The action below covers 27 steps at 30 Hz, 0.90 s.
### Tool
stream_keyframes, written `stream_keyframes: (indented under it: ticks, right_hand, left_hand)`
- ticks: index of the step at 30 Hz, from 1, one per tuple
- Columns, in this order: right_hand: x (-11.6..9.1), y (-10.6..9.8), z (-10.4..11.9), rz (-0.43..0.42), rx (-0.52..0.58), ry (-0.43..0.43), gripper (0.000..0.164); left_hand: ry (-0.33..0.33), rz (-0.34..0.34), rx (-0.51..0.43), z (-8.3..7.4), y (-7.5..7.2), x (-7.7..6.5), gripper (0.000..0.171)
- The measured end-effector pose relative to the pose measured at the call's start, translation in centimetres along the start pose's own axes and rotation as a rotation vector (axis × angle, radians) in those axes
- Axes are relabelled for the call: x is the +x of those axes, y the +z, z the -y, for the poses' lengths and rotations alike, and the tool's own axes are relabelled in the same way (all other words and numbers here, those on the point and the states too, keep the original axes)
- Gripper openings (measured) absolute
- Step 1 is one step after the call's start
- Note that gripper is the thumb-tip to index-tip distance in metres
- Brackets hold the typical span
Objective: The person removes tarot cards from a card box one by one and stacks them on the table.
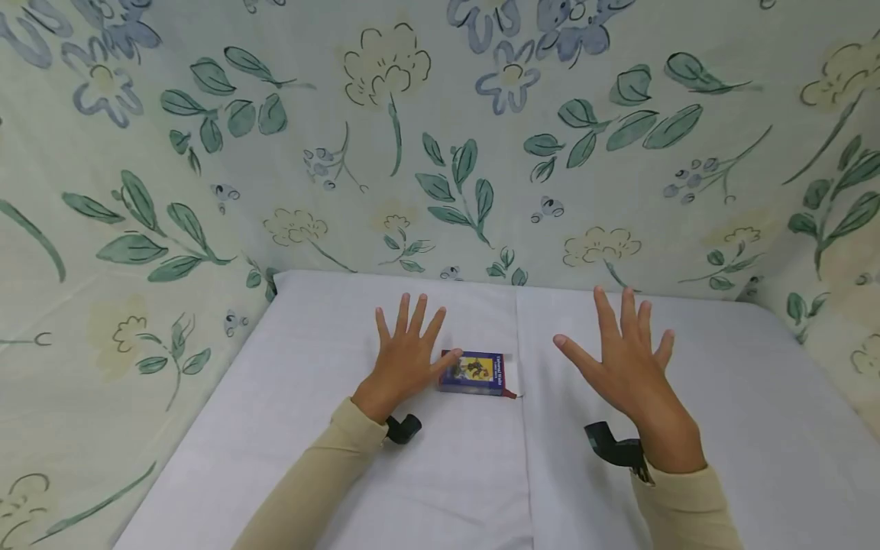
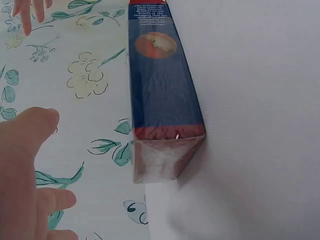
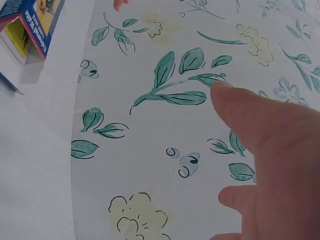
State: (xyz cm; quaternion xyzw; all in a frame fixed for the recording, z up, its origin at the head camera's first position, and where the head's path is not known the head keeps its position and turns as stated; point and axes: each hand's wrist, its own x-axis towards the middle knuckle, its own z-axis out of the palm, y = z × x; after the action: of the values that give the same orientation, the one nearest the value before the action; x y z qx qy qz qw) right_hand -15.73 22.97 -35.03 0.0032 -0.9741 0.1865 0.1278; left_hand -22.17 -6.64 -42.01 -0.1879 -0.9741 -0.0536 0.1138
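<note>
A small blue card box [image 1: 484, 373] with a yellow picture on top and red edges lies on the white cloth, just left of the cloth's crease. My left hand [image 1: 401, 365] is spread with straight fingers beside it, and the thumb overlaps the box's left corner in the head view. In the left wrist view the box [image 2: 162, 90] shows its blue side and a clear, wrapped-looking end, apart from the fingers. To the right, my right hand [image 1: 635, 382] is spread too, holding nothing. The right wrist view catches the box's end [image 3: 37, 30] with yellow showing inside.
White cloth [image 1: 440, 473] covers the table, with a crease running front to back. Floral fabric [image 1: 309, 183] hangs behind and at both sides. A dark camera mount [image 1: 404, 429] sits on the left wrist, another black mount [image 1: 612, 447] on the right.
</note>
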Motion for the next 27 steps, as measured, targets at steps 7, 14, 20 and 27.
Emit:
stream_keyframes:
  ticks: [7, 14, 20, 27]
  right_hand:
    - [0.4, 0.4, 0.0, 0.011, 0.043, -0.005, 0.099]
    - [0.2, 1.1, -0.9, 0.045, 0.062, 0.011, 0.1]
    - [0.2, 1.8, -1.5, 0.066, 0.068, 0.012, 0.099]
    - [0.1, 3.0, -1.6, 0.092, 0.085, 0.019, 0.099]
  left_hand:
    - [0.023, 0.076, -0.052, -0.4, 0.7, -0.1, 0.08]
    - [0.066, 0.157, -0.215, -2.0, 1.7, -0.3, 0.079]
    - [0.075, 0.215, -0.335, -3.0, 2.6, 0.0, 0.081]
    - [0.108, 0.209, -0.412, -2.7, 3.0, 0.0, 0.078]
